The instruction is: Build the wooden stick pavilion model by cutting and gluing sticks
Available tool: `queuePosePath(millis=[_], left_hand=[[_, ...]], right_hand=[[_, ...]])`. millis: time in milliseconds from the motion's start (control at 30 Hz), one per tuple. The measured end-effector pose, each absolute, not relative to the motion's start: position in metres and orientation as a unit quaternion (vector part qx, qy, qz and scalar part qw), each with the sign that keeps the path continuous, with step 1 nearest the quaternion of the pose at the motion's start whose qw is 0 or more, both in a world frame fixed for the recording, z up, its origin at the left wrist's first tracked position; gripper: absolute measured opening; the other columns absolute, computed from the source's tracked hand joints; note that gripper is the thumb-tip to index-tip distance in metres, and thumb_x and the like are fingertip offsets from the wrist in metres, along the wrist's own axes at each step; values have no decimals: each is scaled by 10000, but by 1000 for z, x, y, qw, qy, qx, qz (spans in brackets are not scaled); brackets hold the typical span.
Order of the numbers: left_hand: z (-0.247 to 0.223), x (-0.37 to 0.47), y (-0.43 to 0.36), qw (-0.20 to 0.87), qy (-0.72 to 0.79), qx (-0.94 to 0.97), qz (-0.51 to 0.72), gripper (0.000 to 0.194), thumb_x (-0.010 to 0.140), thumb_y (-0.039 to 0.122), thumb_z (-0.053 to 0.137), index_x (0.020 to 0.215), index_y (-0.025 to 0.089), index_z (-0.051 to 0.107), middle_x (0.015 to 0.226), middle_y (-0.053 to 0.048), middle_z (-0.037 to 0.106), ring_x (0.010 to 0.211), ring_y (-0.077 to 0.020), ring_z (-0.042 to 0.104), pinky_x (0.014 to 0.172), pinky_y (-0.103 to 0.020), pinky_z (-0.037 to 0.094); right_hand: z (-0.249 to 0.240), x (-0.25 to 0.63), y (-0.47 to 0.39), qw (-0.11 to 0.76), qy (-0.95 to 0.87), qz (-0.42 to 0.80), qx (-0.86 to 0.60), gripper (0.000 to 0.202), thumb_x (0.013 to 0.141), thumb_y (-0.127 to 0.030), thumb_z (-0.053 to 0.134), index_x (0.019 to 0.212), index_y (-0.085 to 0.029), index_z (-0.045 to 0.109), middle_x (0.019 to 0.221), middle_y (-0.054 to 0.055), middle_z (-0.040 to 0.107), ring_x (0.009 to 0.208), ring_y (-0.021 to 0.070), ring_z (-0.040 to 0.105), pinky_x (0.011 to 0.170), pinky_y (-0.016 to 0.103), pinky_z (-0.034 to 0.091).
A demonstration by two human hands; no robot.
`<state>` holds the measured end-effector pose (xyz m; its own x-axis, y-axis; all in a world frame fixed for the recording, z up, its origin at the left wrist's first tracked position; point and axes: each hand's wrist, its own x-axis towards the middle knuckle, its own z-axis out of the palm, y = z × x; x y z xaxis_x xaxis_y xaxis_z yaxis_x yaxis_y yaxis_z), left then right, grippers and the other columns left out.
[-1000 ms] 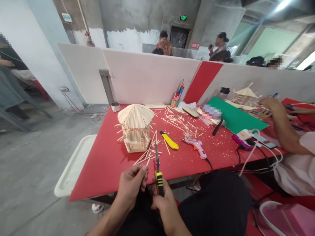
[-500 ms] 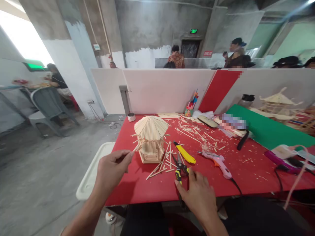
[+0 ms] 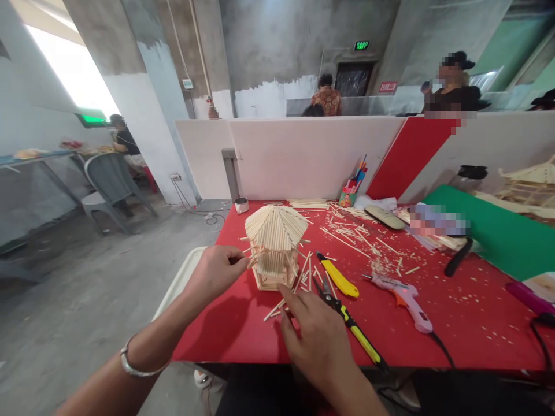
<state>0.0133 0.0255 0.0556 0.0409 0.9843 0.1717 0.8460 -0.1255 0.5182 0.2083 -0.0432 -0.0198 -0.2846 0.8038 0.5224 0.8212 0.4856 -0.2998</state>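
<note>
A small pavilion model (image 3: 276, 231) of pale wooden sticks, with a pointed roof, stands upright on the red tabletop. At its left side my left hand (image 3: 221, 270) pinches a thin wooden stick (image 3: 255, 255) by the eaves; the fingertips partly hide it. In front of the base, my right hand (image 3: 318, 332) is open with fingers stretched forward, holding nothing. Its index fingertip is close to the model's lower edge; whether it touches, I cannot tell. Cutting pliers (image 3: 362, 341) with yellow-black handles lie just right of that hand. Loose cut sticks (image 3: 273, 310) lie beside the base.
Right of the model are a yellow utility knife (image 3: 340, 278) and a pink glue gun (image 3: 405, 297) with a cord. Stick scraps (image 3: 381, 254) litter the table behind. A pen cup (image 3: 348, 196) and a tape roll (image 3: 241, 204) stand near the white partition (image 3: 303, 156).
My right hand has let go of the pliers and moved left toward the model's base. The pliers now lie slanted on the table. My left hand has come closer to the model's eaves.
</note>
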Motion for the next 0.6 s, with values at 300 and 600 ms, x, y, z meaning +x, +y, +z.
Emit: queuePosePath(millis=[300,600], left_hand=[[60,17,26,137,649,718,212,280,748,290,486,534,180,631,405,43,461,393,-100,416,440,-248,226],[56,13,27,184,636,701,265,291,720,332,560,460,201,572,399,37,496,373,-107,456,416,-236,257]], right_hand=[[19,177,-7,181,-836,8,-519,655,795,-192,476,1437,-233,349,861,71,680,817,218,632,636,277,431],[18,167,2,170,-834,20,-525,610,824,-193,457,1425,-217,359,839,90,690,818,245,639,669,318,479]])
